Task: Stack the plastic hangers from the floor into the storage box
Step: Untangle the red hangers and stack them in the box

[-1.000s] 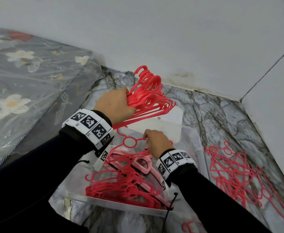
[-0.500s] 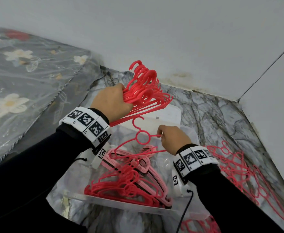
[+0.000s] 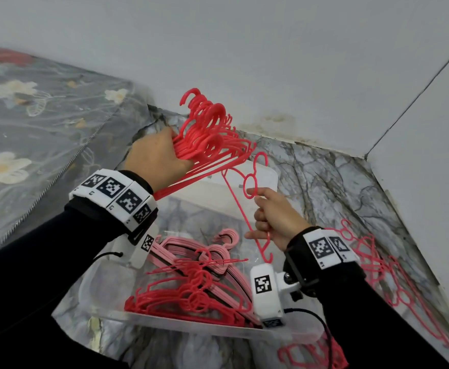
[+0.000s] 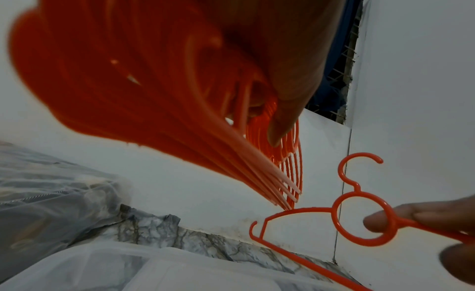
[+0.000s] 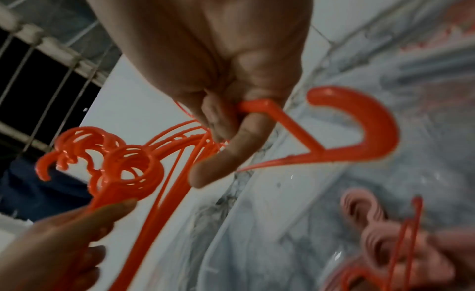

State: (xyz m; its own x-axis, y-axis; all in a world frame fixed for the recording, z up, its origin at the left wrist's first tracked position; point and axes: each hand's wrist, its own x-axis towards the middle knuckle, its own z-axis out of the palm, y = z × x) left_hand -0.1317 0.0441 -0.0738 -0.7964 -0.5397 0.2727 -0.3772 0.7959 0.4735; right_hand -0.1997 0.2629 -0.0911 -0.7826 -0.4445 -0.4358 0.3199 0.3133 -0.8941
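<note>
My left hand point(image 3: 157, 158) grips a thick bundle of red hangers point(image 3: 207, 137), hooks pointing up, held above the far end of the clear storage box point(image 3: 191, 327). My right hand point(image 3: 274, 217) holds a single red hanger point(image 3: 250, 186) by its arm, forefinger at the ring, lifted just right of the bundle. In the left wrist view that single hanger point(image 4: 357, 216) sits below the bundle's point(image 4: 144, 92) ends. In the right wrist view my fingers point(image 5: 226, 132) curl round its arm. Red and pink hangers point(image 3: 199, 283) lie inside the box.
More red hangers point(image 3: 393, 275) lie loose on the marble floor to the right, along the white wall, and some point(image 3: 308, 355) at the box's near right corner. A plastic-covered floral mattress point(image 3: 32, 123) lies at the left. The box lid point(image 3: 263, 179) lies behind the box.
My right hand has lifted the single red hanger out of the box and up toward the bundle. My left hand with the bundle has stayed roughly in place.
</note>
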